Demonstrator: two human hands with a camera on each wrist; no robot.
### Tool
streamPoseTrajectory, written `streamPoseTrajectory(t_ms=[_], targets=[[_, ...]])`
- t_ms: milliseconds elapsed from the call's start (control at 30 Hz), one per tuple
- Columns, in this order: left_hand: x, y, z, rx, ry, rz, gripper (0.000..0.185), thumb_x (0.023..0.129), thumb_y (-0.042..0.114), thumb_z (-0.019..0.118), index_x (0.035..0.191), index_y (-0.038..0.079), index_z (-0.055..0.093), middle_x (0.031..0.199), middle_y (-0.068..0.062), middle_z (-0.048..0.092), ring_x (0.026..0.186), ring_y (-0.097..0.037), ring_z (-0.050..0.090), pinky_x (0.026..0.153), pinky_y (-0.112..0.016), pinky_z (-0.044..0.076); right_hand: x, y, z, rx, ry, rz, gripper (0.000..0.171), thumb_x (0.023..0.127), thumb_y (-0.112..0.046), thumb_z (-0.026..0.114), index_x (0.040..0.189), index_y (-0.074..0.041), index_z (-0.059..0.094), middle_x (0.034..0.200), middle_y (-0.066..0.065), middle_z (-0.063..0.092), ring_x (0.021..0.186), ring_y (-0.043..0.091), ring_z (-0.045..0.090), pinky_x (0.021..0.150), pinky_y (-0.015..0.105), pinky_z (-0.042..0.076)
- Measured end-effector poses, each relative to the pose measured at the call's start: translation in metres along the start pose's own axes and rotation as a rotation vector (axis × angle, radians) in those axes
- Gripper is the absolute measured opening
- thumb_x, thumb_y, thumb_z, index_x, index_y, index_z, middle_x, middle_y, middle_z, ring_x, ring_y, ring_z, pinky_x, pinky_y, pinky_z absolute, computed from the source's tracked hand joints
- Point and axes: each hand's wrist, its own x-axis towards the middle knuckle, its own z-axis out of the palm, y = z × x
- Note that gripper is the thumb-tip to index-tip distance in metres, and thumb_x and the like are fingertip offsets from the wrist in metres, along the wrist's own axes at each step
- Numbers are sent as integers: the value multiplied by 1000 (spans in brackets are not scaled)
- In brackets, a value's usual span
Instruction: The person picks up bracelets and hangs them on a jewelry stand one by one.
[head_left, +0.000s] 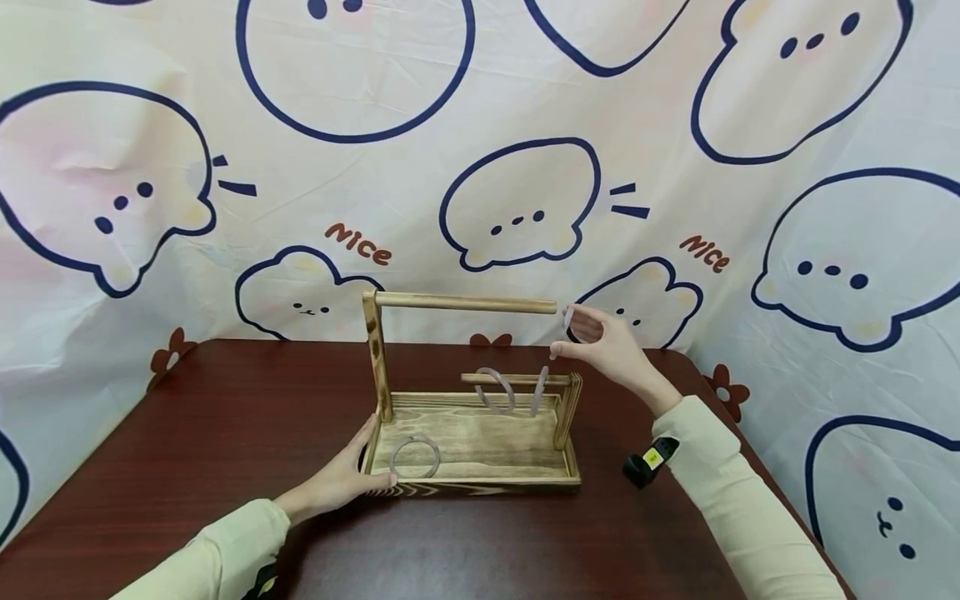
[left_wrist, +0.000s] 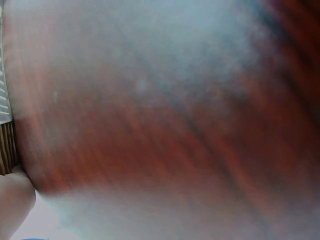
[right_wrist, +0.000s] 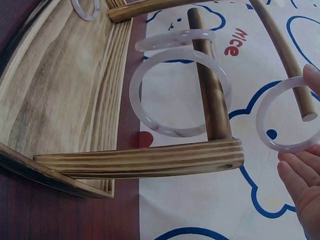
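A wooden display stand (head_left: 472,487) has a tray base, a tall left post with an upper rod (head_left: 465,302), and a short right post with a lower rod (right_wrist: 212,95). My left hand (head_left: 341,479) grips the tray's front left corner, thumb along the front. Between thumb and fingers, my right hand (head_left: 618,354) holds a pale translucent bangle (right_wrist: 260,117) at the free end of the upper rod; the rod's tip overlaps the ring in the right wrist view. Two similar bangles (right_wrist: 135,95) hang on the lower rod. Another bangle (head_left: 415,438) lies in the tray's left part.
The stand sits on a dark red-brown table (head_left: 225,417). Behind and at both sides hangs a pale cloth (head_left: 405,192) printed with blue cartoon outlines. A black wrist device (head_left: 648,462) with a yellow label is on my right wrist.
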Motion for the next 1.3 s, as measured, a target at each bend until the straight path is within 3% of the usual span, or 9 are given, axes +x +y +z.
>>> streamPoseTrajectory(t_ms=[467, 933, 1300], targets=[[0, -2, 1, -5, 3, 14, 105, 80, 31, 71, 148, 14, -7, 154, -14, -8, 139, -38, -6, 106, -61, 10, 10, -6, -6, 5, -25, -3, 86, 73, -42, 75, 142, -13, 34, 141, 9, 42, 130, 25, 40, 104, 45, 33], [1, -1, 1, -3, 2, 4, 105, 80, 32, 71, 148, 14, -7, 154, -14, -8, 139, -38, -6, 106, -61, 11, 25, -19, -8, -6, -36, -59, 75, 74, -31, 77, 138, -17, 41, 143, 9, 39, 130, 22, 40, 105, 42, 33], [0, 0, 0, 5, 0, -5, 105, 80, 31, 71, 148, 16, -7, 154, -13, -9, 139, -38, -6, 105, -61, 12, 33, -29, -7, -134, -57, -115, 78, 69, -36, 80, 136, -18, 44, 143, 5, 41, 129, 21, 41, 104, 39, 34]])
